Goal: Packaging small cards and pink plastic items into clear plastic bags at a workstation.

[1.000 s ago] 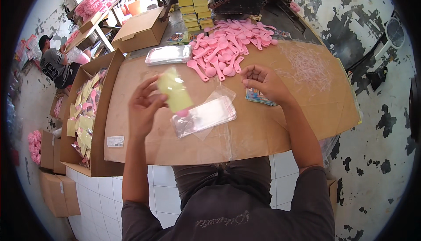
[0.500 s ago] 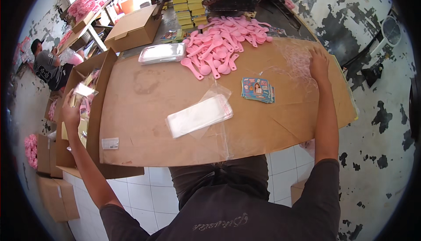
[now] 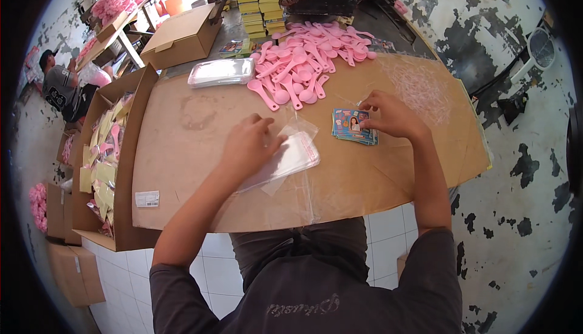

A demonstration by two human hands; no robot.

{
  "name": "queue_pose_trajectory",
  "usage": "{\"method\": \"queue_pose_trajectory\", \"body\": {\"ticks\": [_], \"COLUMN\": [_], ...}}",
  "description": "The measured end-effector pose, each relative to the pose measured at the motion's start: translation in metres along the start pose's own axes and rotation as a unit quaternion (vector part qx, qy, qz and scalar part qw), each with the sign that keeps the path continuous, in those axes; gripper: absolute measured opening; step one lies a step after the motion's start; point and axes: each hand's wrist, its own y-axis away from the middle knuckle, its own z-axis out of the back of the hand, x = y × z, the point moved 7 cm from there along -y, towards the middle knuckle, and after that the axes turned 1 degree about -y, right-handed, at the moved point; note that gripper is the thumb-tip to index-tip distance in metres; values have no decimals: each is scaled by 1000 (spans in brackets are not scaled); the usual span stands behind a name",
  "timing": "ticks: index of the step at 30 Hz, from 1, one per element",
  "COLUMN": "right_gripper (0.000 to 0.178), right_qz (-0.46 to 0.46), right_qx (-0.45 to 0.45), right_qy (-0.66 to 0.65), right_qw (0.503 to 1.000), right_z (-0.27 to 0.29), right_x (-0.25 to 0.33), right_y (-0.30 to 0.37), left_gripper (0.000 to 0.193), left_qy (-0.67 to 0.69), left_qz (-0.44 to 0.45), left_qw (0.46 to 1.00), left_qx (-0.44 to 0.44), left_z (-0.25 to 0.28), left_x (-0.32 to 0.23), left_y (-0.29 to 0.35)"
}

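My left hand (image 3: 250,147) hovers over a stack of clear plastic bags (image 3: 297,156) in the middle of the cardboard-covered table. Its fingers are apart with nothing between them, and it hides part of the stack. My right hand (image 3: 393,115) is arched over a small pile of blue printed cards (image 3: 349,126). The thumb and fingers are spread at the pile's right side; whether they touch it is hard to tell. Beyond both hands lies a heap of pink plastic scoops (image 3: 297,61).
An open cardboard box (image 3: 130,170) of packed scoops stands at the left. Another bundle of clear bags (image 3: 221,73), a closed carton (image 3: 182,35) and stacked yellowish card bundles (image 3: 258,7) lie farther back. Clear plastic strips (image 3: 419,91) litter the right side. A person (image 3: 61,82) sits far left.
My left hand has let go of a small packet at the box and moved right to the bags. My right hand has come left from the plastic strips to the cards.
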Motion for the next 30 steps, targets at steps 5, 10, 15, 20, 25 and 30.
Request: {"method": "queue_pose_trajectory", "body": {"ticks": [5, 10, 15, 20, 25, 30], "right_gripper": [27, 20, 19, 20, 25, 27], "right_qz": [-23, -65, 16, -15, 28, 28], "right_qx": [-28, -66, -106, -78, -97, -132], "right_qy": [-71, -179, -340, -351, -438, -372], "right_qw": [997, 979, 934, 933, 893, 918], "right_z": [-7, -13, -22, -47, -40, -23], "right_x": [-18, -23, 1, 31, 56, 59], "right_y": [3, 4, 1, -14, -20, -15], "left_gripper": [25, 13, 21, 43, 55, 57], "left_qy": [24, 194, 550, 598, 659, 656], "left_qz": [-30, 8, 96, 113, 151, 139], "left_qw": [999, 981, 829, 792, 735, 737], "left_qx": [-27, -25, 13, 56, 61, 76], "left_z": [-16, -21, -40, -38, -31, -35], "left_x": [-7, 6, 19, 12, -6, 0], "left_y": [-1, 3, 0, -3, 4, 5]}}
